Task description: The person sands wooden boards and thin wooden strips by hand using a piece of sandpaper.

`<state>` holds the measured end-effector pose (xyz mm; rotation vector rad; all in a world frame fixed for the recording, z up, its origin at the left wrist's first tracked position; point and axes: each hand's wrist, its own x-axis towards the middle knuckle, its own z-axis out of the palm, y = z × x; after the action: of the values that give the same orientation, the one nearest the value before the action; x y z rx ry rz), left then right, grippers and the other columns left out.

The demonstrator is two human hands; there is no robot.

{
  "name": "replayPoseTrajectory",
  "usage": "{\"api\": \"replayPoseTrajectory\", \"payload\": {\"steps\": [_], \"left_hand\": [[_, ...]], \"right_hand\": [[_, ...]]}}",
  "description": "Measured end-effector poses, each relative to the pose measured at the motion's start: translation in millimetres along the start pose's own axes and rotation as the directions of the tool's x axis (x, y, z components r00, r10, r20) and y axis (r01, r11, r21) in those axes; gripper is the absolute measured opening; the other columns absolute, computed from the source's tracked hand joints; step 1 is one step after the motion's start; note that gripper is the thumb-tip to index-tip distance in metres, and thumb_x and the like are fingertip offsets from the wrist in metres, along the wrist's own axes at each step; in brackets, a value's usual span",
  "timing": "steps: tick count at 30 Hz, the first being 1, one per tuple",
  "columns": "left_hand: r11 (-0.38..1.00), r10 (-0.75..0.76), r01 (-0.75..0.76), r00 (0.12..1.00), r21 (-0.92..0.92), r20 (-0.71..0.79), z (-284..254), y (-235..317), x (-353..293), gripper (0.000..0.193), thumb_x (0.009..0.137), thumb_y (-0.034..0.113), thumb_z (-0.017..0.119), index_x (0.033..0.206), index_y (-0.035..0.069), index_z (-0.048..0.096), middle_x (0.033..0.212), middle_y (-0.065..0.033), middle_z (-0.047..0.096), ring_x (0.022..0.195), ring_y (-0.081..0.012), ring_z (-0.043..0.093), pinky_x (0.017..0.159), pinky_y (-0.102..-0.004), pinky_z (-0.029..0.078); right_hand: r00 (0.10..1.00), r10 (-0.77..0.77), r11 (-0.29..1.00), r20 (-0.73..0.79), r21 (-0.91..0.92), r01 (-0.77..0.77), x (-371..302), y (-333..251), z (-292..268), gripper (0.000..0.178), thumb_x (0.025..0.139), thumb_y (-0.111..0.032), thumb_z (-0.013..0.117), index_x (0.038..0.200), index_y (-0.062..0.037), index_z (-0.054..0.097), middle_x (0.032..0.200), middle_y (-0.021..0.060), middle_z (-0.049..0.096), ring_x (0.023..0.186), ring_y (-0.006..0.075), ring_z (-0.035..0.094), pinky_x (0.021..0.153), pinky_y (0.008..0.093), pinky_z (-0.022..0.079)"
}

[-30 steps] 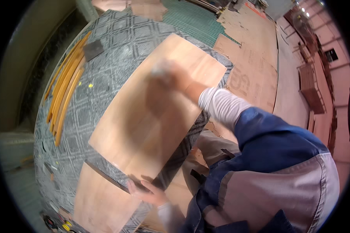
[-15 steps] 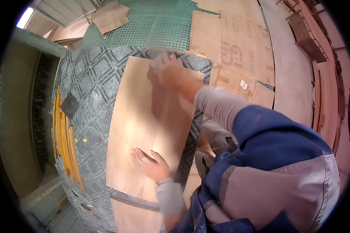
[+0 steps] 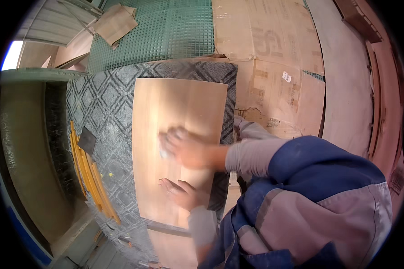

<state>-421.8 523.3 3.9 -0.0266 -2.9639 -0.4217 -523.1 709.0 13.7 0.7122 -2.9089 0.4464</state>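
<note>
A pale wooden panel (image 3: 184, 96) lies flat on a grey patterned blanket (image 3: 107, 103). My right hand (image 3: 186, 145) is over the middle of the panel, blurred by motion. Its fingers are bent over a small greyish pad (image 3: 166, 153), pressed to the wood; the blur hides what the pad is made of. Below it, my left hand (image 3: 184, 193) rests on the panel near its lower right part, fingers stretched out and thumb apart, holding nothing.
Yellowish wooden strips (image 3: 92, 177) and a dark square sheet (image 3: 87, 141) lie left of the panel. A second wooden panel (image 3: 173, 249) sits just below. Flattened cardboard (image 3: 274, 89) and green grating (image 3: 166, 38) spread beyond the blanket. Small tools (image 3: 126, 241) lie at lower left.
My right hand has come down from the panel's far edge to its middle with the greyish pad. My left hand stays on the panel. The view has shifted slightly.
</note>
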Motion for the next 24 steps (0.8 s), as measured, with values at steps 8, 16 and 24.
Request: {"api": "replayPoseTrajectory", "payload": {"steps": [8, 16, 24], "left_hand": [[0.998, 0.058, -0.058, 0.998, -0.010, 0.000, 8.1, -4.9, -1.5, 0.054, 0.108, 0.024, 0.044, 0.147, -0.012, 0.043, 0.153, -0.0298, 0.044, 0.146, -0.0434, 0.038, 0.121, -0.0528, 0.030], [0.997, -0.054, 0.058, 0.997, -0.059, 0.063, -6.6, 16.6, -2.1, 0.058, 0.110, 0.030, 0.039, 0.150, -0.012, 0.039, 0.156, -0.0300, 0.040, 0.148, -0.0421, 0.035, 0.123, -0.0507, 0.028], [1.000, 0.002, -0.002, 0.997, -0.001, 0.080, -1.3, 7.8, -1.2, 0.055, 0.109, 0.022, 0.041, 0.150, -0.013, 0.036, 0.157, -0.0317, 0.037, 0.148, -0.0441, 0.034, 0.123, -0.0510, 0.026]], "right_hand": [[0.900, 0.417, 0.877, -0.124, 0.317, -0.362, -0.5, 145.0, -26.5, 0.038, 0.093, -0.017, 0.059, 0.130, -0.0066, 0.062, 0.147, 0.0149, 0.054, 0.134, 0.0304, 0.052, 0.112, 0.0490, 0.041], [0.962, 0.003, 0.950, -0.274, 0.300, 0.082, -80.9, 0.2, 12.5, 0.042, 0.096, -0.026, 0.055, 0.130, -0.0019, 0.061, 0.147, 0.0162, 0.055, 0.134, 0.0307, 0.053, 0.112, 0.0490, 0.040], [0.825, 0.408, 0.882, -0.390, 0.401, -0.247, -100.7, 75.5, -11.7, 0.041, 0.094, -0.020, 0.066, 0.130, -0.0019, 0.061, 0.145, 0.0217, 0.053, 0.129, 0.0369, 0.054, 0.108, 0.0512, 0.041]]}}
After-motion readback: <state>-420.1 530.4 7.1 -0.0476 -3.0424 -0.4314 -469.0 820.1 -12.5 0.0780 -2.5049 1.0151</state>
